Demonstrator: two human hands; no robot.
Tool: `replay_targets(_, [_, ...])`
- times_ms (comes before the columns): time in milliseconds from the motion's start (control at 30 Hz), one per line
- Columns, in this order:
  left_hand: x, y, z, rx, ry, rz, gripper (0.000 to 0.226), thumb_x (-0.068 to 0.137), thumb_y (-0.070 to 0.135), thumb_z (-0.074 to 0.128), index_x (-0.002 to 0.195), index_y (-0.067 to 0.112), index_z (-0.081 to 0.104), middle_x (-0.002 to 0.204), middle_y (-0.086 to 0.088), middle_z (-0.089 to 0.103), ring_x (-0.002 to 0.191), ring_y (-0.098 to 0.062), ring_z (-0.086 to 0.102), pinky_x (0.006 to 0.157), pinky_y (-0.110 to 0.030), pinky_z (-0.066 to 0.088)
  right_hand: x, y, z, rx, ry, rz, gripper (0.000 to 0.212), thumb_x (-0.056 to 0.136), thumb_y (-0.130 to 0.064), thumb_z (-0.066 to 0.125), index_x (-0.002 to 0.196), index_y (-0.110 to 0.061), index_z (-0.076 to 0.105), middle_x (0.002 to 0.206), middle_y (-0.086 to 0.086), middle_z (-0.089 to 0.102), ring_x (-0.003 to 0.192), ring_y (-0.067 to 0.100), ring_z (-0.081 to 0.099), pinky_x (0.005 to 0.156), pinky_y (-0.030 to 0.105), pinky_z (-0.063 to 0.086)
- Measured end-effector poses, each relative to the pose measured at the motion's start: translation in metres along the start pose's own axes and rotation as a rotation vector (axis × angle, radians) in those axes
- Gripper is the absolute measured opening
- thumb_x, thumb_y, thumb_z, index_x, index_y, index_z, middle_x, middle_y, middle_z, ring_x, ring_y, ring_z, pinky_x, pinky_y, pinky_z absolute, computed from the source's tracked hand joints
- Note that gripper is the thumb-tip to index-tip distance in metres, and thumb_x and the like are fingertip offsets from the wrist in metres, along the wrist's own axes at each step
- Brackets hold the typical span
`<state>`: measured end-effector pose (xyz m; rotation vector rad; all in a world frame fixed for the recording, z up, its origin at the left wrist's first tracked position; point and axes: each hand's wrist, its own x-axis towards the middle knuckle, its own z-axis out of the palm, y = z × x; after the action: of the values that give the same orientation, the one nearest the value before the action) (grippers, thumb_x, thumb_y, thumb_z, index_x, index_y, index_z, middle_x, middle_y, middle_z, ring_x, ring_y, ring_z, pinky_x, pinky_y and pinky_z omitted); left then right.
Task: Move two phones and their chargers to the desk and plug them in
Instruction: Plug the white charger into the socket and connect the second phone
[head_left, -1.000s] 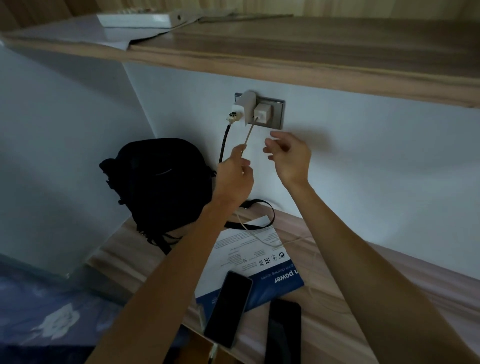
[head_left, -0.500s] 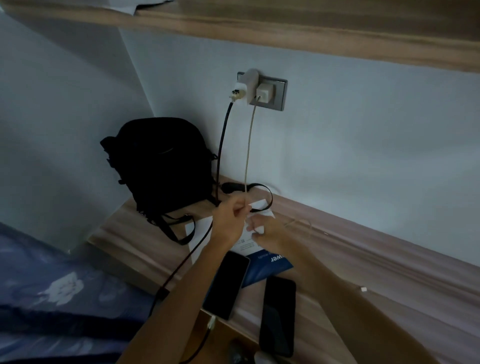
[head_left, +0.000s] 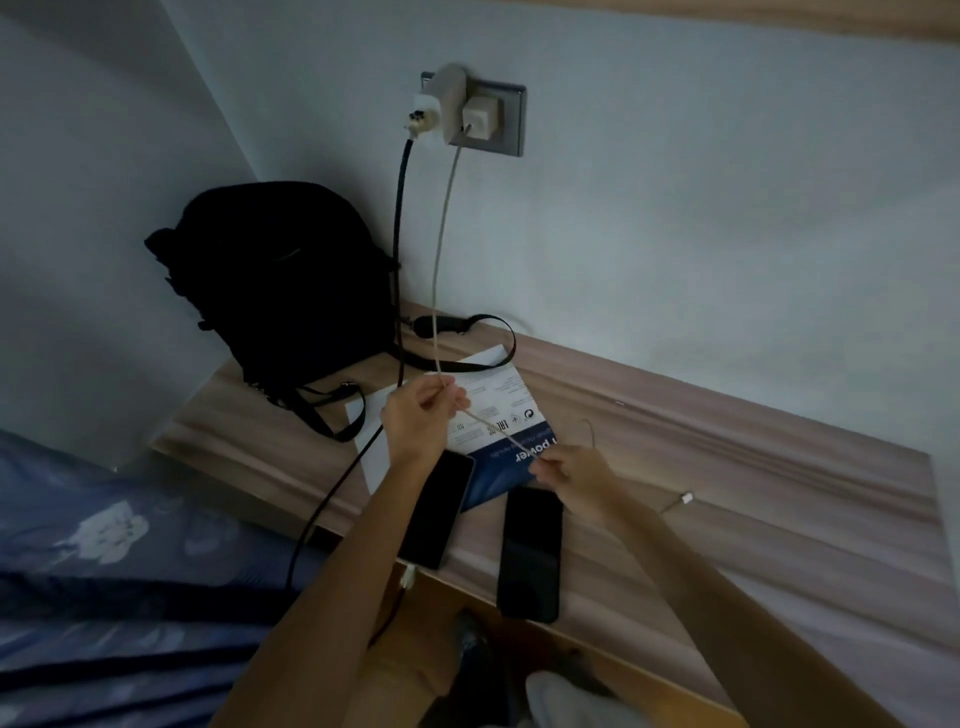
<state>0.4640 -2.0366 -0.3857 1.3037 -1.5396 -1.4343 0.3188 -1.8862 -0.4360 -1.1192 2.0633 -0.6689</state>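
Hands: we pinch the white cable (head_left: 441, 260) in both; our left hand (head_left: 421, 423) closes thumb and fingers on it above the leaflet, our right hand (head_left: 569, 475) grips it lower down, with the stretch between them taut.
White cable: it runs up the wall from our left hand to the white charger (head_left: 480, 117) seated in the wall socket (head_left: 511, 124); past our right hand it trails along the desk (head_left: 727, 467) to its free plug end (head_left: 685, 499).
Black cable: the black cable (head_left: 399, 234) hangs from the second charger (head_left: 431, 111), plugged in just left of the white one, and drops past the desk edge.
Phones: the left phone (head_left: 436, 509) lies screen up, partly on the blue leaflet (head_left: 498, 415), with a connector at its near end; the right phone (head_left: 530, 553) lies beside it, apart, on bare wood.
Backpack: a black backpack (head_left: 280, 280) stands in the desk corner against the wall.
Bed: blue bedding (head_left: 104, 545) lies left of the desk.
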Motion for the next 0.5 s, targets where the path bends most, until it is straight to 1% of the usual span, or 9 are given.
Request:
replay_targets(33, [-0.002, 0.001, -0.001, -0.002, 0.022, -0.009, 0.009, 0.09, 0.004, 0.068, 0.098, 0.008, 0.068, 0.082, -0.008, 0.075, 0.08, -0.022, 0.074, 0.085, -0.045, 0.059, -0.007, 0.009, -0.004, -0.024, 0.01, -0.007, 0.023, 0.099, -0.017, 0.052, 0.095, -0.006, 0.072, 0.093, 0.008, 0.073, 0.085, 0.022, 0.068, 0.077, 0.029, 0.05])
replay_targets(100, [-0.014, 0.001, -0.001, 0.097, 0.089, 0.019, 0.035, 0.089, 0.009, 0.07, 0.123, 0.006, 0.061, 0.102, -0.011, 0.073, 0.093, -0.021, 0.071, 0.09, -0.039, 0.057, -0.02, 0.019, -0.01, -0.032, 0.036, -0.052, 0.022, 0.099, -0.014, 0.051, 0.089, -0.009, 0.071, 0.082, -0.001, 0.069, 0.074, 0.014, 0.064, 0.065, 0.021, 0.044])
replay_targets(133, [-0.024, 0.001, 0.0, 0.183, 0.116, 0.085, 0.045, 0.09, 0.01, 0.069, 0.133, 0.007, 0.054, 0.115, -0.011, 0.069, 0.102, -0.019, 0.067, 0.092, -0.034, 0.054, -0.026, 0.02, -0.013, -0.032, 0.055, -0.094, 0.023, 0.099, -0.013, 0.051, 0.088, -0.011, 0.071, 0.079, -0.006, 0.066, 0.069, 0.007, 0.061, 0.064, 0.02, 0.041])
replay_targets(200, [-0.05, 0.001, 0.007, 0.388, 0.066, 0.365, 0.052, 0.092, 0.007, 0.065, 0.141, 0.008, 0.048, 0.134, -0.013, 0.058, 0.121, -0.021, 0.056, 0.102, -0.032, 0.046, -0.036, 0.019, -0.018, -0.04, 0.086, -0.194, 0.022, 0.099, -0.013, 0.05, 0.088, -0.014, 0.069, 0.076, -0.014, 0.06, 0.065, -0.006, 0.054, 0.062, 0.017, 0.039])
replay_targets(267, [-0.075, 0.0, 0.018, 0.618, -0.136, 0.751, 0.047, 0.089, -0.002, 0.065, 0.135, 0.006, 0.056, 0.139, -0.014, 0.056, 0.132, -0.029, 0.05, 0.11, -0.04, 0.04, -0.044, 0.014, -0.023, -0.056, 0.093, -0.298, 0.02, 0.099, -0.015, 0.051, 0.091, -0.014, 0.069, 0.08, -0.01, 0.061, 0.065, -0.004, 0.052, 0.063, 0.02, 0.04])
replay_targets(333, [-0.088, -0.006, 0.029, 0.782, -0.32, 1.01, 0.044, 0.079, -0.008, 0.073, 0.121, 0.004, 0.067, 0.127, -0.014, 0.066, 0.127, -0.031, 0.057, 0.109, -0.053, 0.04, -0.051, 0.01, -0.029, -0.041, 0.093, -0.38, 0.017, 0.099, -0.016, 0.053, 0.095, -0.015, 0.07, 0.084, -0.011, 0.061, 0.068, -0.002, 0.053, 0.065, 0.017, 0.042])
replay_targets(400, [-0.093, -0.011, 0.032, 0.849, -0.398, 1.043, 0.04, 0.072, -0.008, 0.078, 0.109, 0.006, 0.073, 0.107, -0.009, 0.075, 0.108, -0.024, 0.069, 0.111, -0.056, 0.036, -0.059, 0.006, -0.037, -0.008, 0.096, -0.43, 0.014, 0.097, -0.016, 0.055, 0.094, -0.017, 0.069, 0.083, -0.018, 0.058, 0.07, -0.006, 0.055, 0.065, 0.011, 0.039])
replay_targets(433, [-0.093, -0.013, 0.029, 0.854, -0.411, 1.035, 0.034, 0.073, -0.008, 0.078, 0.103, 0.009, 0.075, 0.096, -0.005, 0.077, 0.096, -0.021, 0.072, 0.113, -0.052, 0.034, -0.062, 0.007, -0.04, -0.004, 0.09, -0.445, 0.014, 0.097, -0.018, 0.056, 0.094, -0.017, 0.069, 0.084, -0.017, 0.061, 0.072, -0.005, 0.057, 0.065, 0.013, 0.042])
replay_targets(500, [-0.091, -0.016, 0.02, 0.868, -0.424, 1.016, 0.023, 0.074, -0.006, 0.078, 0.088, 0.011, 0.075, 0.08, -0.001, 0.074, 0.078, -0.018, 0.071, 0.112, -0.049, 0.035, -0.068, 0.01, -0.044, -0.033, 0.068, -0.464, 0.017, 0.097, -0.021, 0.057, 0.098, -0.014, 0.072, 0.09, -0.004, 0.069, 0.077, 0.005, 0.063, 0.068, 0.024, 0.049])
